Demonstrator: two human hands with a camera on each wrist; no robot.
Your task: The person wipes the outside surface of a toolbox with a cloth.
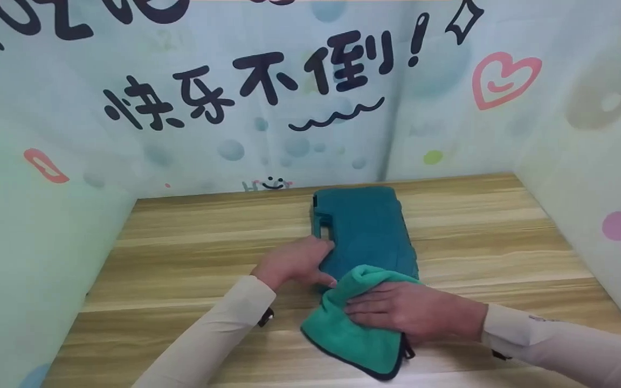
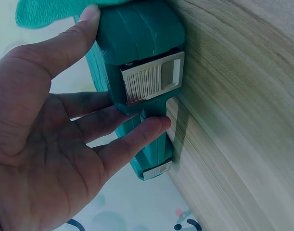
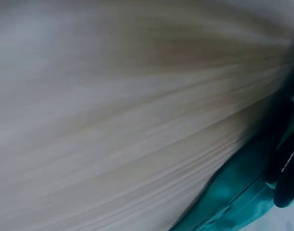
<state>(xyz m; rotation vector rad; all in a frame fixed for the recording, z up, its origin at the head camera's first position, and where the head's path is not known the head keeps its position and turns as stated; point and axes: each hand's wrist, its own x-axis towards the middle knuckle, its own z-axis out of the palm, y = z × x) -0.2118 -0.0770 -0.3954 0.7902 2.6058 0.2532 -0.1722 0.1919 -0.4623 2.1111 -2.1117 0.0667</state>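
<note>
A teal plastic carrying case (image 1: 367,229) with a handle cut-out lies on the wooden table. My left hand (image 1: 299,264) rests against its handle side. In the left wrist view the thumb reaches the near corner, while the other fingers (image 2: 132,144) extend to the edge and handle beside a metal latch (image 2: 154,77). With its fingers laid flat, my right hand (image 1: 405,310) presses a green cloth (image 1: 351,339) with black edging over the near end of the case. The right thumb is hidden.
A second metal latch (image 2: 157,171) sits farther along the case. Wood-grain table (image 1: 197,253) surrounds the case on both sides. Behind it stands a pale printed backdrop (image 1: 192,156) with dark lettering, and pale panels flank the table.
</note>
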